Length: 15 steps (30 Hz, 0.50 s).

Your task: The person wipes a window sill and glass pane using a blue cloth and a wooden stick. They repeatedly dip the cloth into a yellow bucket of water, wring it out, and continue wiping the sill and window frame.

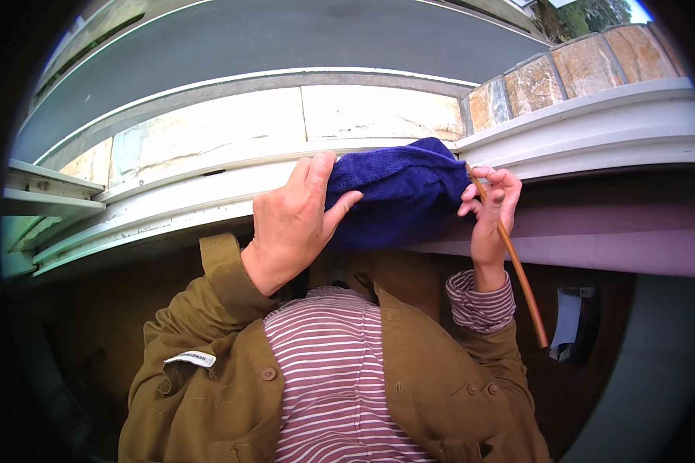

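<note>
A dark blue terry cloth (394,191) is stretched between my two hands over the white window frame (208,185). My left hand (295,220) grips its left end, with the thumb lying across the front of the fabric. At the cloth's right corner, my right hand (492,202) holds a thin brown stick (521,278) between fingers and thumb. The stick slants down to the right past my wrist, and its top end meets the cloth's corner. Whether the two are joined there, I cannot tell. The cloth's lower part hangs in shadow.
Beyond the window track lies a ledge of pale stone tiles (376,110), with a grey strip (301,40) farther out. Rough stone blocks (533,84) line the right side. A metal sash (52,191) juts in at the left. Below the right-hand frame runs a pinkish ledge (625,249).
</note>
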Each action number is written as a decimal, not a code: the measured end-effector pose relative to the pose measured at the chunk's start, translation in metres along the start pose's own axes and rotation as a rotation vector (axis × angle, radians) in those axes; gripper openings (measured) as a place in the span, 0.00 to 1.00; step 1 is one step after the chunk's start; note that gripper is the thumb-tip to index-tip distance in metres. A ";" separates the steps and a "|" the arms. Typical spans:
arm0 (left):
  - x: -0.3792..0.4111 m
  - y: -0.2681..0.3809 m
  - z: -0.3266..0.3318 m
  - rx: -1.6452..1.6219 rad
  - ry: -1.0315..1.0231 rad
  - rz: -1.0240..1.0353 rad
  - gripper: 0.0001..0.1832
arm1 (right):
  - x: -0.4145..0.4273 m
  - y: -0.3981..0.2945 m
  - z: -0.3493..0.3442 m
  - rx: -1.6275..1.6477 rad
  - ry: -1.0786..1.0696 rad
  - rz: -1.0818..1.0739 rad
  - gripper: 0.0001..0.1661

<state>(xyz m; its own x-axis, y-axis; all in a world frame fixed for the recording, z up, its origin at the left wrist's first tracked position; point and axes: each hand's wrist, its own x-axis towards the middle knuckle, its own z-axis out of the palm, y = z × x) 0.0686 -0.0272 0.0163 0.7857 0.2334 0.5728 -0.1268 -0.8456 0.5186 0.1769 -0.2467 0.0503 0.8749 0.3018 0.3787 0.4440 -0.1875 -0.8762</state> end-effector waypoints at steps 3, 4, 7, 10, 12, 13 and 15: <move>0.000 0.003 0.005 0.064 -0.017 -0.049 0.25 | -0.005 0.010 -0.003 -0.407 -0.118 -0.068 0.28; 0.003 0.006 0.001 0.077 -0.047 -0.051 0.22 | -0.003 0.009 0.005 -0.480 0.006 -0.228 0.21; 0.002 0.001 0.001 0.050 -0.019 0.039 0.16 | -0.002 -0.001 0.010 -0.666 0.096 -0.009 0.14; -0.001 -0.004 0.000 0.009 -0.027 0.086 0.14 | 0.004 -0.017 0.014 -0.818 0.133 -0.061 0.10; -0.001 -0.003 -0.004 -0.007 -0.091 0.076 0.14 | 0.010 -0.018 0.009 -0.796 0.107 0.025 0.11; 0.000 -0.001 -0.007 -0.002 -0.140 0.058 0.15 | 0.016 -0.014 0.009 -0.775 0.080 0.094 0.13; 0.001 0.003 -0.014 0.011 -0.237 0.025 0.18 | 0.027 -0.002 0.008 -0.736 0.071 0.187 0.14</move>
<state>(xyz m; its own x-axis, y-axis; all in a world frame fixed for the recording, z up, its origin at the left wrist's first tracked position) 0.0603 -0.0228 0.0276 0.9027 0.0938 0.4199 -0.1429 -0.8551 0.4984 0.1986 -0.2311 0.0599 0.9475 0.1476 0.2835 0.2797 -0.8121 -0.5121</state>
